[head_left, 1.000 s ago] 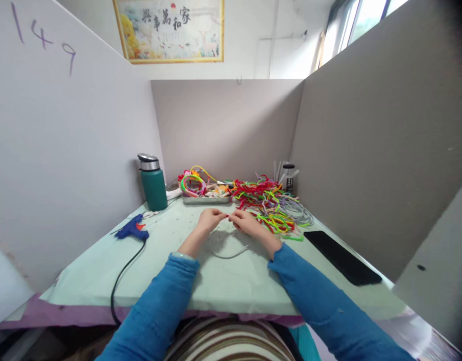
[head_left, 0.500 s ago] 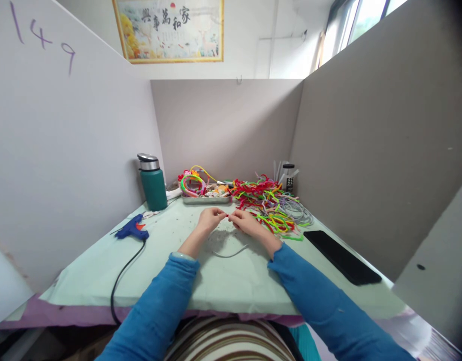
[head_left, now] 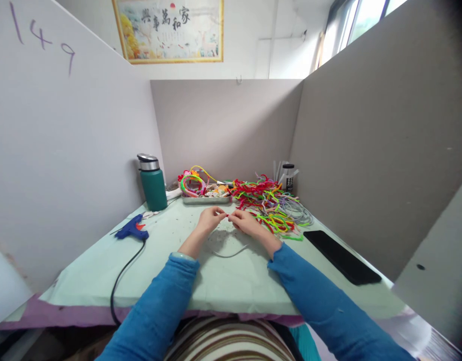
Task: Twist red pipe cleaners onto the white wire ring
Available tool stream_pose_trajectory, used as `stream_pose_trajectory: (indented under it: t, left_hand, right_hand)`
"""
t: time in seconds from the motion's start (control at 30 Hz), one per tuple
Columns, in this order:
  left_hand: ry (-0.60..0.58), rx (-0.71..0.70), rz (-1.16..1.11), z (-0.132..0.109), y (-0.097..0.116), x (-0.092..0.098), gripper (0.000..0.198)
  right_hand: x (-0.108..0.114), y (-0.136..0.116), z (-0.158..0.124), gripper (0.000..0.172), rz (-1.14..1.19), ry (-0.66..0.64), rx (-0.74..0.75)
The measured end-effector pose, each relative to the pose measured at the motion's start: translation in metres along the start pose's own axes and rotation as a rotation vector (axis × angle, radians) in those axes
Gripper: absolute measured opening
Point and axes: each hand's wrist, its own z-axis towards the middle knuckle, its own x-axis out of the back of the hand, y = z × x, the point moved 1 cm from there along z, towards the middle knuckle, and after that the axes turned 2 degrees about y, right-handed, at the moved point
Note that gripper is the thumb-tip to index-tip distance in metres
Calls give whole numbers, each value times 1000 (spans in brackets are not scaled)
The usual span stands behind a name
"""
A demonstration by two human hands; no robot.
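Note:
My left hand (head_left: 210,219) and my right hand (head_left: 245,222) meet over the middle of the table, fingers pinched together. Between the fingertips shows a small red piece (head_left: 227,215), likely a pipe cleaner. A thin white strip (head_left: 231,253) curves on the pale green table cover (head_left: 201,281) just below my hands. A heap of coloured pipe cleaners (head_left: 270,203) lies right behind my right hand.
A blue glue gun (head_left: 131,228) with a black cord lies at the left. A green flask (head_left: 153,183) stands at the back left, a metal tray (head_left: 206,199) of craft bits beside it. A black phone (head_left: 341,256) lies at the right. Partition walls close three sides.

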Motion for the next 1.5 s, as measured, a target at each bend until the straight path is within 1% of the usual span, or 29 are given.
stream_pose_trajectory:
  t: [0.13, 0.33, 0.53, 0.73, 0.93, 1.13, 1.3, 1.5]
  left_hand:
    - [-14, -6, -1, 0, 0, 0, 23]
    - [-51, 28, -8, -4, 6, 2, 24]
    - [-68, 29, -16, -4, 5, 2, 26]
    - [-84, -5, -27, -3, 3, 0, 28]
    - [-76, 15, -9, -3, 3, 1, 27]
    - [-88, 14, 3, -5, 6, 2, 27]
    - [-101, -5, -3, -5, 7, 1, 29]
    - [-124, -20, 2, -5, 6, 0, 30]
  right_hand:
    - [1, -4, -2, 25, -8, -1, -17]
    - [1, -9, -4, 28, -10, -17, -9]
    - [1, -9, -5, 27, -9, -26, -16]
    - [1, -6, -3, 29, -24, 2, 5]
    - [0, -1, -1, 29, -17, 4, 18]
    - [0, -5, -3, 29, -4, -11, -4]
    - [1, -6, -3, 26, -20, 10, -9]
    - [1, -7, -3, 27, -26, 4, -14]
